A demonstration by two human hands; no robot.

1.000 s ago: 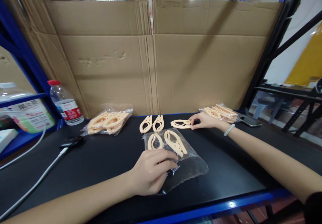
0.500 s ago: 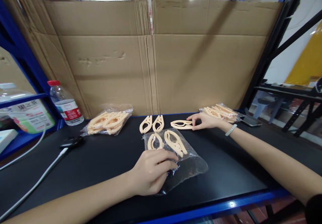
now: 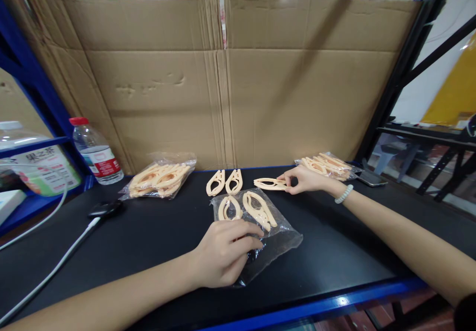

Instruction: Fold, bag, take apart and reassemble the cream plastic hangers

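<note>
Clear film made up the bag (image 3: pixel 277 259) under the left hand (image 3: pixel 226 251), which kept its place, fingers half curled; whether they gripped the film was hidden. Two pale clips (image 3: pixel 266 211) lay within the bag's outline, and its free corner had drawn in slightly. The right hand (image 3: pixel 288 182) had edged rightward, a third clip (image 3: pixel 269 189) pinched at its end, so that piece remained apart from the bag. Across the black table (image 3: pixel 327 251) stood a cable (image 3: pixel 55 267), a bottle (image 3: pixel 100 160), a filled packet (image 3: pixel 159 178), two loose clips (image 3: pixel 238 178) and another packet (image 3: pixel 325 166). Blue racking (image 3: pixel 22 58), cardboard (image 3: pixel 148 98) and a black post (image 3: pixel 403 73) enclosed it.
</note>
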